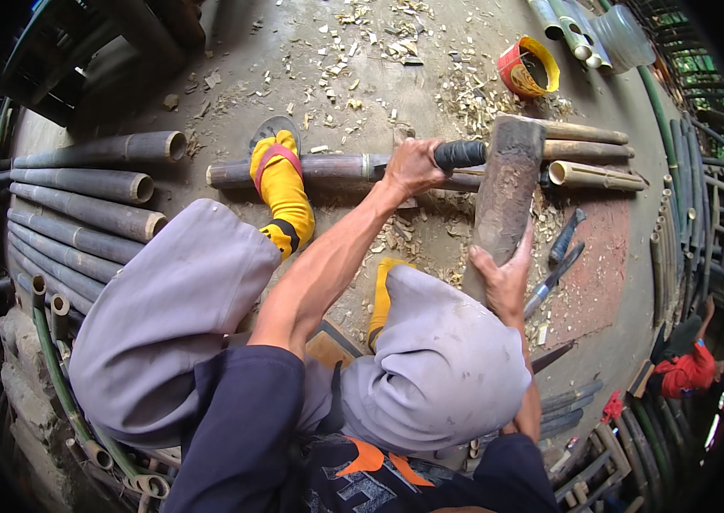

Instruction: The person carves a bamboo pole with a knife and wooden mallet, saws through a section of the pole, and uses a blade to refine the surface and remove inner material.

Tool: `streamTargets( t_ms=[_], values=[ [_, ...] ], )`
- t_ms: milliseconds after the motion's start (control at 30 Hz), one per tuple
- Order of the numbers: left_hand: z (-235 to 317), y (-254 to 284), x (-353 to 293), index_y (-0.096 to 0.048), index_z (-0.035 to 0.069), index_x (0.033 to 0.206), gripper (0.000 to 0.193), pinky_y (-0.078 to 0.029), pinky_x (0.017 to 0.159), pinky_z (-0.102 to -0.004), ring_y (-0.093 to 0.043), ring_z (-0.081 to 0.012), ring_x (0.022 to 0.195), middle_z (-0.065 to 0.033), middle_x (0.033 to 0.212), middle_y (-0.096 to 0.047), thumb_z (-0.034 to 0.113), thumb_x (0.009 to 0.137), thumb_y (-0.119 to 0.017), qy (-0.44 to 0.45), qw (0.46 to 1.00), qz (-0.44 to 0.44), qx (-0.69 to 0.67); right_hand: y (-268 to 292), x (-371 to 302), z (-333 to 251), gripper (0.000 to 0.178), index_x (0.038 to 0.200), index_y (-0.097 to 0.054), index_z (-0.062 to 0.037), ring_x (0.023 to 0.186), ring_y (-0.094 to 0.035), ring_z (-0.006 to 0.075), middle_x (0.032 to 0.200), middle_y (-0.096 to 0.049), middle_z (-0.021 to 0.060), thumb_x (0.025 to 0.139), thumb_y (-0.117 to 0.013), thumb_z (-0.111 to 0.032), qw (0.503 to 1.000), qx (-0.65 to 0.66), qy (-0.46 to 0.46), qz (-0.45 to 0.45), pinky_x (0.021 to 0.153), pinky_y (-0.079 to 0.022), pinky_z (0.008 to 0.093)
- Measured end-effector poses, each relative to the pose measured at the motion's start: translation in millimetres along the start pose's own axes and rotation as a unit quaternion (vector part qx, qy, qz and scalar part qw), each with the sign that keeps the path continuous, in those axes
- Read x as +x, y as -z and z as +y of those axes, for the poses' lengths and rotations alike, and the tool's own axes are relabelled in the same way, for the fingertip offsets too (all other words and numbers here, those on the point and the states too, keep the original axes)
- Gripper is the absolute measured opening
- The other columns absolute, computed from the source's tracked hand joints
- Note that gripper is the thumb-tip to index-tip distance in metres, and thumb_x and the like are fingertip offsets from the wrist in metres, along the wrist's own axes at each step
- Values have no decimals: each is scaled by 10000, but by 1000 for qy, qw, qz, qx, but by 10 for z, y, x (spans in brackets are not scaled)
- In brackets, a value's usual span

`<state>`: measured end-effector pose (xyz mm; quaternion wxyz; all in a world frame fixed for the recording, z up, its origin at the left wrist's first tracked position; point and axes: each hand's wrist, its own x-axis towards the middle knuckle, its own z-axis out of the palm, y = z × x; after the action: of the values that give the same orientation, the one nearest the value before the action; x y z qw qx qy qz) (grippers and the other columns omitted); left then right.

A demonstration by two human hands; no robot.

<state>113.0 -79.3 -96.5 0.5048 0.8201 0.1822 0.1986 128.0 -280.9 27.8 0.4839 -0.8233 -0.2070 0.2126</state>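
Left hand (413,167) grips knife handle (460,154); right hand (503,278) raises wooden mallet (507,192).

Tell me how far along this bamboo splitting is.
Done: chips litter the floor. In hand: left hand grips a knife handle at the bamboo pole pinned under a foot; right hand holds a wooden mallet. Left: whole poles stacked nearby.

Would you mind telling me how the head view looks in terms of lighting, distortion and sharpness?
Head view: soft, even daylight, no glare; fisheye bends the bamboo poles near the rim, corners black; the left hand on the black handle and the right hand on the wooden mallet are sharp.
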Motion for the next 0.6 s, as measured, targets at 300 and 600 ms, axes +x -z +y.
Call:
streamTargets(
  t_ms=[300,600],
  values=[
    [29,46,95,-610,30,801,209,-514,607,-390,-639,-331,640,-174,701,-638,169,652,-658,-12,999,9,35,745,121,-1083,644,1160,-430,79,809,-568,279,916,-555,195,741,-642,-361,924,234,165,253,762,-486,383],
    [-112,114,70,-607,43,794,187,-522,612,-408,-640,-340,633,-182,698,-637,174,663,-634,-14,999,13,50,210,-63,-172,975,1408,-201,49,1157,-472,311,1297,-402,235,653,-758,-217,998,44,0,44,983,-395,390]
  ],
)
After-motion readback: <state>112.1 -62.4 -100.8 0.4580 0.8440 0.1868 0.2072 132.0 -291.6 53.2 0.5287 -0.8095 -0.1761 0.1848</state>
